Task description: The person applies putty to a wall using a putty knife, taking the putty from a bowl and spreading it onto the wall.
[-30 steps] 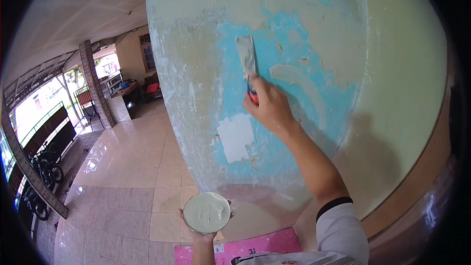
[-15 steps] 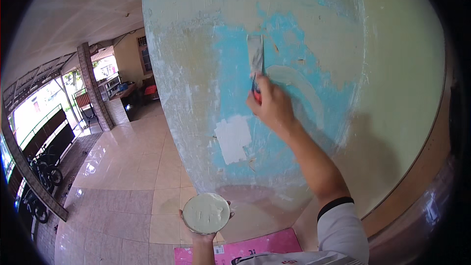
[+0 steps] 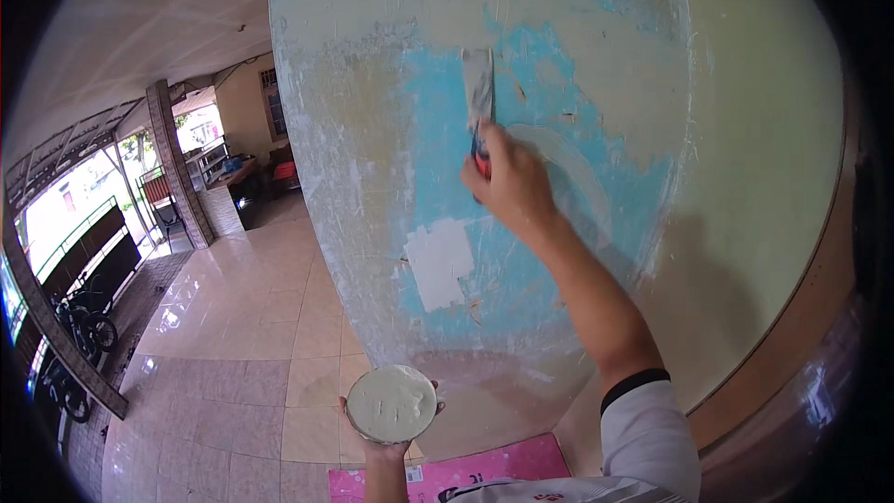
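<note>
In my right hand (image 3: 517,182) is a putty knife (image 3: 480,84), its handle dark with red, its blade pointing up against the wall (image 3: 438,158). The blade's edge lies just under a band of greyish putty at the top of a bright blue bare area. My left hand (image 3: 384,450) holds up a round, shallow container of pale putty (image 3: 391,405) from beneath, low in front of the wall; fingertips show at both sides of its rim. A whitish putty patch (image 3: 440,265) sits on the lower part of the blue area, and a thin curved smear (image 3: 568,158) lies right of the knife.
A pink sheet (image 3: 503,459) lies on the tiled floor (image 3: 233,317) below the wall. Pale green wall (image 3: 764,130) continues at the right. Off to the left are a pillar (image 3: 177,163), a counter (image 3: 223,200), a gate (image 3: 88,261) and a parked motorcycle (image 3: 88,326).
My right hand and the putty knife have moved slightly up and left along the wall, and the curved smear looks thinner. My left hand and the container stay nearly in place.
</note>
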`<act>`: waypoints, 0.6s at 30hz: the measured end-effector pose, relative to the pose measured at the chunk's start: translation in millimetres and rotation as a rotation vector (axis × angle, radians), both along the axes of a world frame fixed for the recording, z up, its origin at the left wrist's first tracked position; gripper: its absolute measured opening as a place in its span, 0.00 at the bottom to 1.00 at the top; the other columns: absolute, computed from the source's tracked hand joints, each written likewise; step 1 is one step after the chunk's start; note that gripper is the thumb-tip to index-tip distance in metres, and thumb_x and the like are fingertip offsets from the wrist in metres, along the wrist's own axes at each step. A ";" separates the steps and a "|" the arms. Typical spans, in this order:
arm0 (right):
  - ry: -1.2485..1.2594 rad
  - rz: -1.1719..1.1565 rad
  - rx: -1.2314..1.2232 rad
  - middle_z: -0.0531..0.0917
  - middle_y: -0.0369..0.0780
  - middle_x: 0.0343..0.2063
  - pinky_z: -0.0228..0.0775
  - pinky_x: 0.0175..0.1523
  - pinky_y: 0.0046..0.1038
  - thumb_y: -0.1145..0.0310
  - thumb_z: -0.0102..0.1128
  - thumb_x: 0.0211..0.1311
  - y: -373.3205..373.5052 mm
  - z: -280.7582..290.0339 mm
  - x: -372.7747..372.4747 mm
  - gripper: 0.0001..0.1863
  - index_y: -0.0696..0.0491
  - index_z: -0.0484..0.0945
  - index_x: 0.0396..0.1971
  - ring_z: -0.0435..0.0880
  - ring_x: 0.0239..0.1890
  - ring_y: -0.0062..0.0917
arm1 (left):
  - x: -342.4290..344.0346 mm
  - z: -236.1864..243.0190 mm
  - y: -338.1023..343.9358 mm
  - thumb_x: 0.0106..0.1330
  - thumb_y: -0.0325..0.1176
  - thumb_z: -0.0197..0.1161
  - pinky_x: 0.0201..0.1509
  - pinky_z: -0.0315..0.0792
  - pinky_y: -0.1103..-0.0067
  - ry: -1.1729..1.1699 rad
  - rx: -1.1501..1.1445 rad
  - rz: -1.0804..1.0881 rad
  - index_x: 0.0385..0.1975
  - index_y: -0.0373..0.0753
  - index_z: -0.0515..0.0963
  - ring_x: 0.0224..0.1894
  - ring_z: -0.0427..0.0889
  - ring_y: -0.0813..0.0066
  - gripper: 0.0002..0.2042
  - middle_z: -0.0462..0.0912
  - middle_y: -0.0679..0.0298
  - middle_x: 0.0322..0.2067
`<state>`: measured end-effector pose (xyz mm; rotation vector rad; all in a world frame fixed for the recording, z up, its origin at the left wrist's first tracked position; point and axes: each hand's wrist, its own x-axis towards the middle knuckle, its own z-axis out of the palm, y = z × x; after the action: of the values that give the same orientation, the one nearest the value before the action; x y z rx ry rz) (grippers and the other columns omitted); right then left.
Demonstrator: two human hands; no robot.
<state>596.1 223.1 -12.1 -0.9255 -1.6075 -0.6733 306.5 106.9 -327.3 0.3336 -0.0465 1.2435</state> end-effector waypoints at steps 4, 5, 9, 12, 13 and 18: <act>0.033 0.118 0.060 0.84 0.50 0.29 0.77 0.33 0.45 0.67 0.68 0.62 3.5 -29.9 4.9 0.19 0.57 0.74 0.49 0.85 0.29 0.49 | -2.0 -6.5 2.3 0.59 0.76 0.58 0.66 0.49 0.21 0.046 0.017 0.044 0.75 0.48 0.61 0.72 0.50 0.17 0.50 0.55 0.39 0.74; 0.033 0.123 0.063 0.84 0.50 0.29 0.77 0.33 0.45 0.67 0.68 0.62 5.8 -18.2 7.4 0.19 0.57 0.74 0.49 0.85 0.29 0.49 | -0.1 -4.9 2.6 0.59 0.76 0.58 0.66 0.49 0.21 0.005 0.022 0.030 0.75 0.48 0.61 0.72 0.50 0.17 0.50 0.55 0.39 0.74; 0.048 0.057 0.117 0.84 0.50 0.29 0.77 0.33 0.46 0.66 0.67 0.63 6.7 64.6 15.2 0.19 0.57 0.73 0.49 0.85 0.29 0.48 | 1.8 3.1 -2.6 0.59 0.76 0.58 0.66 0.50 0.21 -0.004 0.021 0.019 0.75 0.48 0.60 0.72 0.51 0.17 0.50 0.56 0.38 0.74; -0.006 0.005 0.120 0.84 0.49 0.28 0.77 0.33 0.45 0.65 0.67 0.63 11.6 67.6 10.7 0.19 0.58 0.73 0.49 0.85 0.28 0.48 | 3.7 -0.7 -0.3 0.59 0.76 0.58 0.65 0.51 0.22 -0.067 -0.027 -0.014 0.75 0.47 0.61 0.72 0.52 0.17 0.50 0.57 0.38 0.73; -0.055 -0.003 0.170 0.84 0.49 0.28 0.77 0.32 0.45 0.65 0.66 0.63 14.2 62.0 8.3 0.19 0.58 0.73 0.49 0.85 0.27 0.48 | 2.9 -1.9 0.1 0.59 0.76 0.58 0.65 0.51 0.22 -0.067 -0.027 -0.014 0.75 0.47 0.61 0.72 0.52 0.17 0.50 0.57 0.38 0.73; -0.113 0.053 0.117 0.84 0.48 0.27 0.80 0.33 0.43 0.66 0.68 0.61 4.9 -33.7 -19.4 0.22 0.59 0.74 0.52 0.86 0.29 0.44 | -2.0 -3.8 -1.0 0.58 0.77 0.58 0.65 0.52 0.21 0.015 0.055 -0.013 0.75 0.46 0.60 0.71 0.53 0.16 0.51 0.57 0.38 0.73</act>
<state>576.7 227.9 -45.9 -0.7687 -1.6667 -0.7862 304.4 105.9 -331.1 0.3902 -0.0699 1.2281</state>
